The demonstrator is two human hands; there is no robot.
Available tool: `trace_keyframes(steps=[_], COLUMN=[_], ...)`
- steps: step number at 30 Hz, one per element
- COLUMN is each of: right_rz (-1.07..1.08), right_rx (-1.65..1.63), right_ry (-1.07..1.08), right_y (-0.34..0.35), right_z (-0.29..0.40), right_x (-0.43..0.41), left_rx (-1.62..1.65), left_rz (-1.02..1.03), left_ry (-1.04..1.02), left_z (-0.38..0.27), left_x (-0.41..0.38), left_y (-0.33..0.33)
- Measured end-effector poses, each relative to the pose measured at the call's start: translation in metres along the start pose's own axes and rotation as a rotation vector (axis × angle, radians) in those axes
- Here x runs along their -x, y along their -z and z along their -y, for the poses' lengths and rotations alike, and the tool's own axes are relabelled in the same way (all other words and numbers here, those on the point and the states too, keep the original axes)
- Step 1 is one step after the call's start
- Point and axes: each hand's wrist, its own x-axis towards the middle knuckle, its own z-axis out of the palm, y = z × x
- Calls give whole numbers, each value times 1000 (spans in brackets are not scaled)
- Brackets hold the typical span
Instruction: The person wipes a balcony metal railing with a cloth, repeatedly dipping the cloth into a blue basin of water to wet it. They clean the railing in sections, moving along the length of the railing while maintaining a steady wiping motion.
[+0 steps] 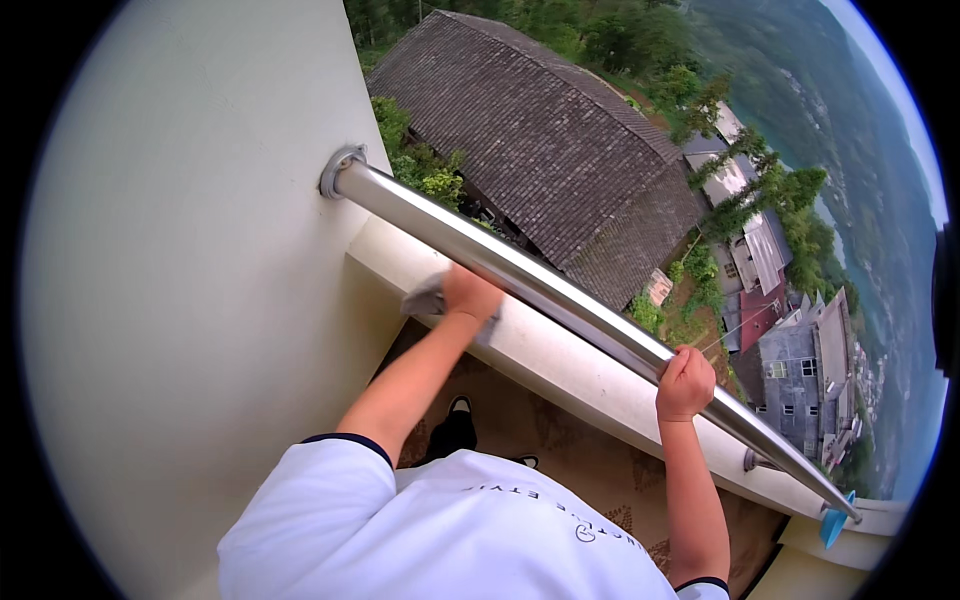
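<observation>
My left hand (471,294) is closed on a grey cloth (426,297), pressed to the top of a pale parapet ledge (559,358) beneath a shiny metal handrail (525,271). Hand and cloth are slightly blurred, and part of the fingers is hidden by the rail. Farther along, my right hand (685,384) grips the handrail from above, its fingers curled round the tube. The rail's near end enters a metal collar (343,172) on the wall at the left.
A pale wall (187,247) rises at the left. A light-blue object (834,521) is at the rail's far end, near a metal bracket (754,460). Below my body is a brown patterned floor (577,442). Beyond the parapet, far below, are a tiled roof (540,135), houses and trees.
</observation>
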Motion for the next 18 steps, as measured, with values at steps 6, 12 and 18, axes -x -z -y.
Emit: trace_keyframes(steps=[6, 12, 18], right_rz=[44, 0, 12], right_rx=[-1, -32, -65], right_ry=[-14, 51, 90], right_y=[1, -1, 0], right_z=[0, -1, -4], right_x=[-2, -1, 0], left_rx=[-112, 859, 315], left_rz=[431, 779, 652], left_ry=[-546, -488, -844], left_z=[-132, -219, -187], left_x=[138, 250, 251], left_y=[-78, -112, -131])
